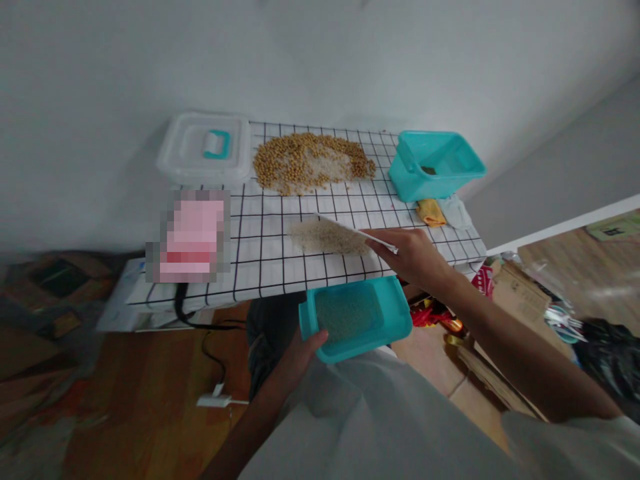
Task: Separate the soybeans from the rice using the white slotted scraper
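My left hand is closed on a teal plastic container at the table's front edge, its thumb over the near rim. Fine grain covers the container's floor. Above the tabletop, my right hand grips a thin white flat card, seen nearly edge-on and tilted. Beside and under the card lies a low pile of pale small grain. Farther back, yellow beans are spread in a wide heap with pale grain among them.
A clear lidded box stands at the back left of the grid-patterned table, a blurred-out pink item before it. At the back right are a teal bin, a yellow cloth and a pale cloth. Cables and cardboard lie below.
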A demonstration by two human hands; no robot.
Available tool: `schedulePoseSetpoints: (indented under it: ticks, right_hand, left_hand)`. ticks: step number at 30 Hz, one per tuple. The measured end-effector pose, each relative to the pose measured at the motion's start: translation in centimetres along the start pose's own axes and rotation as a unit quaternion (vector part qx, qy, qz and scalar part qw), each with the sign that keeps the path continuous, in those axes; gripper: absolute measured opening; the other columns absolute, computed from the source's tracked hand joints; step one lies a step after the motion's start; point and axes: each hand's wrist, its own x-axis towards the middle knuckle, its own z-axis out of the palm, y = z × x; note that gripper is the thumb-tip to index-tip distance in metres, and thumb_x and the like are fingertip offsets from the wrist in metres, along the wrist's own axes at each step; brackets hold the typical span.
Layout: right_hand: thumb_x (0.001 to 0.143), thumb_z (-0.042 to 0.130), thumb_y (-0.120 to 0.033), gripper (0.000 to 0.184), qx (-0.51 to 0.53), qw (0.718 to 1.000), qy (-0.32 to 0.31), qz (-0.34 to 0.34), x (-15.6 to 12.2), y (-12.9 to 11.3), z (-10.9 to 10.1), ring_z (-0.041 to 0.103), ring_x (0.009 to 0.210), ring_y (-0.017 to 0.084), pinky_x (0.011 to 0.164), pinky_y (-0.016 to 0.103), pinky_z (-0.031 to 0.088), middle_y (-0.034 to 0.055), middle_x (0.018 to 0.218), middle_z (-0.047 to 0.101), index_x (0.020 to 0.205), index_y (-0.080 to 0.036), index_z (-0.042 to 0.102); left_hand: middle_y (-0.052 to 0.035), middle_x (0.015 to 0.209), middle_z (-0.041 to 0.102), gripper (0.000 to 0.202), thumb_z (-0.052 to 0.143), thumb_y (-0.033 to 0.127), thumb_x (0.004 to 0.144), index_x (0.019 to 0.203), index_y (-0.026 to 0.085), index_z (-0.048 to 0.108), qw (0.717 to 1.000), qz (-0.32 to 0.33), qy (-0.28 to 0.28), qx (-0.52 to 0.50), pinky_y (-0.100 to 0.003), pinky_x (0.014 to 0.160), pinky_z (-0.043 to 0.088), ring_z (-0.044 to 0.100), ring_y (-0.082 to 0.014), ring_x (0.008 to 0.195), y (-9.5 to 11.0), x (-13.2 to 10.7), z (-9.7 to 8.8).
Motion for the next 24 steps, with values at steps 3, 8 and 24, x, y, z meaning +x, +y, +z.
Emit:
schedulePoseSetpoints:
  ticks: [3, 8, 24]
  right_hand:
    - [0.100, 0.054, -0.027, 0.033, -0.004, 1.000, 0.017, 0.016, -0.6, -0.7, 0.2, 0.075, 0.105, 0.022, 0.090, 0.031, 0.058, 0.0028, 0.122, 0.075, 0.130, -0.027, 0.067]
    - [0.101, 0.054, -0.030, 0.032, -0.027, 0.998, 0.029, 0.056, -2.0, -1.9, 0.7, 0.076, 0.095, 0.023, 0.083, 0.033, 0.059, 0.0059, 0.113, 0.078, 0.129, -0.025, 0.068]
    - [0.100, 0.052, -0.022, 0.035, -0.045, 0.990, 0.066, 0.120, -4.1, -5.8, 2.1, 0.073, 0.104, 0.023, 0.090, 0.033, 0.056, 0.0081, 0.117, 0.076, 0.132, -0.020, 0.065]
  left_hand:
    - [-0.0137, 0.141, 0.065, 0.064, 0.070, 0.037, 0.085, 0.142, 0.018, 0.051, 1.000, 0.000, -0.003, -0.010, -0.051, 0.115, 0.041, 0.057, -0.0328, 0.133, 0.1, 0.1, 0.1]
    - [-0.0105, 0.147, 0.061, 0.069, 0.069, 0.036, 0.086, 0.149, 0.023, 0.044, 1.000, 0.014, -0.013, -0.001, -0.050, 0.114, 0.042, 0.057, -0.0320, 0.133, 0.5, 0.3, 0.6]
    - [-0.0126, 0.146, 0.062, 0.063, 0.068, 0.034, 0.085, 0.144, 0.018, 0.051, 0.998, 0.049, -0.035, 0.002, -0.054, 0.119, 0.034, 0.052, -0.0351, 0.138, 0.4, 1.4, 0.3]
